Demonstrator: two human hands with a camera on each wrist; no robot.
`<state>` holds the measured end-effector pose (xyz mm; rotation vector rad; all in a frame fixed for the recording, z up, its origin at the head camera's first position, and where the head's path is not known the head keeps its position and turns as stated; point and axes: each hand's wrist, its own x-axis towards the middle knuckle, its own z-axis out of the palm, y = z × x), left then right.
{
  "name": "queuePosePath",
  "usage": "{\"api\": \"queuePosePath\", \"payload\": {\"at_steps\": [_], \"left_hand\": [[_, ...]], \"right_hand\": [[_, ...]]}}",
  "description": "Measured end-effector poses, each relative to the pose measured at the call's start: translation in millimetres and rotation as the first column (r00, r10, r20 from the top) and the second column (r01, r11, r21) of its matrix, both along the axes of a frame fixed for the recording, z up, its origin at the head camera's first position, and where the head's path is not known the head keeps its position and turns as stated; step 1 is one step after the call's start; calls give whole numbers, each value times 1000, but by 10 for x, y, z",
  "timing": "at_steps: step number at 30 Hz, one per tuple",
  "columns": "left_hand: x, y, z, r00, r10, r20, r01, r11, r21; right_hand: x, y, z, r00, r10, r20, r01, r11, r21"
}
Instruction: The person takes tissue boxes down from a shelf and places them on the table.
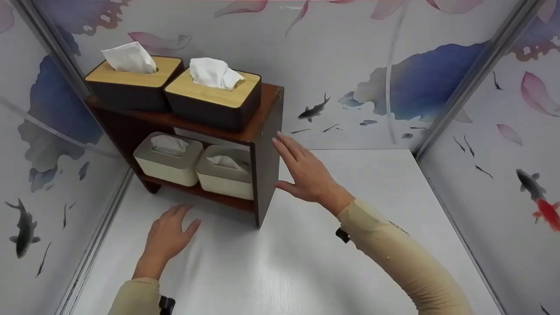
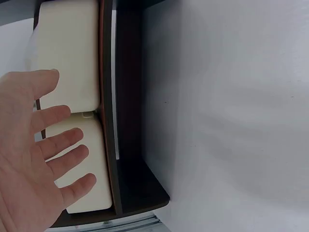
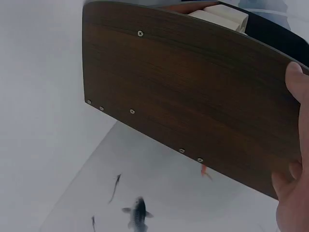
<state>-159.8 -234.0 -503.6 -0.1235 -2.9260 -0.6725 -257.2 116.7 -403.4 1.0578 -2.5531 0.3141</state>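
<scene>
A dark brown wooden shelf [image 1: 267,175] stands on the white surface, its long front facing me. Two black tissue boxes with bamboo lids, the left one [image 1: 127,94] and the right one [image 1: 205,109], sit on top. Inside are two cream tissue boxes with grey lids, one left [image 1: 168,168] and one right [image 1: 225,183]. My right hand [image 1: 306,175] is beside the right side panel [image 3: 193,92], fingers extended; whether it touches the panel I cannot tell. In front of the lower shelf my left hand [image 1: 168,234] is held with fingers spread, holding nothing.
White walls printed with fish, petals and blue shapes enclose the work surface [image 1: 350,245] at the back and both sides. A metal corner strip [image 1: 459,87] runs up at the right. The shelf stands close to the left and back walls.
</scene>
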Motion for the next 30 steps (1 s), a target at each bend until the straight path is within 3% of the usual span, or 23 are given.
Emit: {"api": "queuePosePath", "payload": {"at_steps": [4,8,17,24,30], "left_hand": [[-38,-13,-6,1000,3,-5,-3,1000,-1],[-62,1,-46,1000,-11,6,11,1000,4],[-104,-35,-85,1000,-11,25,11,1000,12],[-145,-214,23,998,22,61,-21,1000,-23],[-211,-365,103,999,31,18,-30,999,-19]], "right_hand": [[-5,-172,61,984,46,-173,-57,997,-59],[-36,-301,62,966,81,-246,-109,989,-104],[-97,-550,70,974,64,-220,-116,965,-234],[-127,-637,37,967,29,-252,-98,959,-266],[-167,-641,28,964,50,-260,-123,955,-271]]}}
